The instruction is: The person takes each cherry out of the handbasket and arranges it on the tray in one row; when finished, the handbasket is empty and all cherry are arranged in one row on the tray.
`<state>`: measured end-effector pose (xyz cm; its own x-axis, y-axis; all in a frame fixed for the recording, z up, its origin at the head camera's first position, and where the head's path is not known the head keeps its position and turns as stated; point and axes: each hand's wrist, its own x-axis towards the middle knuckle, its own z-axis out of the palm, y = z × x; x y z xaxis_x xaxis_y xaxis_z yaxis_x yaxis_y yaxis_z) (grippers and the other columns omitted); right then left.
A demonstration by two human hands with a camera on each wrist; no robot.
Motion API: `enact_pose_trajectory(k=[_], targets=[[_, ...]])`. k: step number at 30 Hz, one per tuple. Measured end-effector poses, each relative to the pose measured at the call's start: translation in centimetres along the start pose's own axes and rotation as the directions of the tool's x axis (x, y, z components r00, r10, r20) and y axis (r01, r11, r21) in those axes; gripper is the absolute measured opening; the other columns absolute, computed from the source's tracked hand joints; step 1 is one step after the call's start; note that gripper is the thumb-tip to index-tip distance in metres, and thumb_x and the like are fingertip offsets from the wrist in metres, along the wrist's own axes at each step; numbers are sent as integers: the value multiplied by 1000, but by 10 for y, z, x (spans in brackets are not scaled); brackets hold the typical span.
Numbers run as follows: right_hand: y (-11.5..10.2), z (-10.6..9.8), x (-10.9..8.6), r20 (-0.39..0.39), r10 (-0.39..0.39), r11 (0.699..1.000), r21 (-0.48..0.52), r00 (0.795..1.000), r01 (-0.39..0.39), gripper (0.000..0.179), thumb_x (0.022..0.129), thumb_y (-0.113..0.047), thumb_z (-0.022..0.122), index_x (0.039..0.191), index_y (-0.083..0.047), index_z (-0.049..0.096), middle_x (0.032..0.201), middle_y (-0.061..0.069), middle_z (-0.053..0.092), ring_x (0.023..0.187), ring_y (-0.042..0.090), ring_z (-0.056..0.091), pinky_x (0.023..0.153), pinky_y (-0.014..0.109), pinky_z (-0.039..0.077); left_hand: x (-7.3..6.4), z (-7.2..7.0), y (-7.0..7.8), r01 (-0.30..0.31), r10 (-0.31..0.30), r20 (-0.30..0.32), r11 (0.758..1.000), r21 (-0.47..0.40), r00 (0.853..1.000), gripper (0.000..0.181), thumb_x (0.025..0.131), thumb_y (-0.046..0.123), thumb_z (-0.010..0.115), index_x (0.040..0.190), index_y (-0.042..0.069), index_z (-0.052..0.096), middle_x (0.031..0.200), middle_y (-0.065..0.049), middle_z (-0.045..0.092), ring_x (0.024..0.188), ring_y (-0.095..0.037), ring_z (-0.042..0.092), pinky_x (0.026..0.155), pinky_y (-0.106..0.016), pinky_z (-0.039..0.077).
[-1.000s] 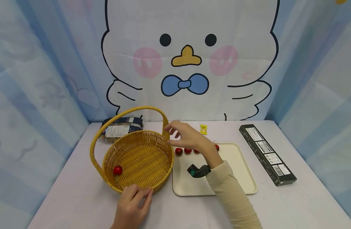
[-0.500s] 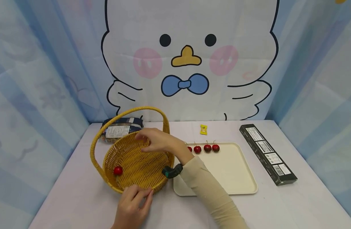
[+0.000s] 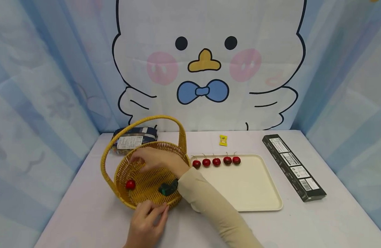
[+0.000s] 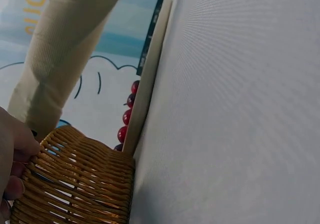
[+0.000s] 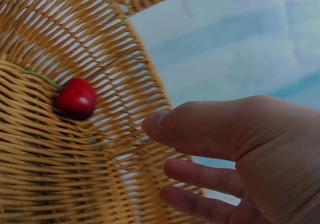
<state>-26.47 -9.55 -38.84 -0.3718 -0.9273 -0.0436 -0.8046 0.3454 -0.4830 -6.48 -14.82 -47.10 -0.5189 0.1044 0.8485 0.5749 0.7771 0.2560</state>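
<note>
A yellow-brown wicker basket [image 3: 147, 177] with a tall hoop handle stands left of centre. Inside it, by the left wall, lies one red cherry [image 5: 76, 99] with a green stem. My left hand [image 3: 147, 224] pinches the basket's near rim; the left wrist view shows its fingers at the woven edge. Over the basket's interior hovers my right hand [image 3: 157, 160], fingers loosely bent and holding nothing, apart from the cherry. To the right, a cream tray [image 3: 240, 189] carries several red cherries [image 3: 216, 162] in a row along its far edge.
A dark blue snack bag [image 3: 134, 138] lies behind the basket. Beyond the tray is a small yellow wrapped candy [image 3: 223, 140]. A long black box [image 3: 294, 167] lies right of the tray. Printed curtains [image 3: 206, 113] enclose the back and sides.
My right hand has moved left from beside the basket's right rim to over its interior, uncovering the row of cherries. The left hand has stayed at the near rim.
</note>
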Motion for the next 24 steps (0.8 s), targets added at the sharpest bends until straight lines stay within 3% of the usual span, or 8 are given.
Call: enact_pose_trajectory(k=[4, 13, 19, 24], targets=[[-4, 11, 14, 48, -7, 998, -60, 999, 10, 41, 93, -15, 73, 132, -12, 62, 133, 0, 62, 122, 11, 58, 99, 15, 44, 1, -1, -1, -17, 17, -19, 1000, 5, 1000, 41, 102, 31, 56, 78, 7, 78, 73, 2, 55, 62, -10, 47, 60, -23, 34], [-9, 24, 28, 144, -5, 1000, -17, 990, 8, 35, 90, -9, 74, 124, -14, 69, 123, -5, 69, 116, 5, 61, 94, 11, 44, -1, 4, -5, -49, 49, -43, 999, 7, 998, 37, 101, 29, 58, 79, 7, 78, 73, 2, 56, 63, -12, 49, 60, -24, 37], [-15, 29, 28, 229, 65, 996, 42, 971, -77, 30, 89, -8, 75, 116, -20, 74, 108, -12, 70, 99, 0, 61, 84, 11, 47, 1, 4, -6, -70, 70, -62, 998, -7, 996, 35, 100, 26, 59, 79, 6, 77, 73, 1, 55, 63, -13, 48, 60, -25, 37], [-17, 35, 27, 257, 135, 988, 33, 957, -149, 29, 88, -8, 76, 112, -25, 74, 103, -15, 69, 98, -1, 61, 85, 15, 48, 2, 3, -5, -67, 67, -59, 998, -2, 996, 36, 100, 27, 58, 78, 6, 77, 72, 2, 55, 63, -13, 47, 60, -25, 36]])
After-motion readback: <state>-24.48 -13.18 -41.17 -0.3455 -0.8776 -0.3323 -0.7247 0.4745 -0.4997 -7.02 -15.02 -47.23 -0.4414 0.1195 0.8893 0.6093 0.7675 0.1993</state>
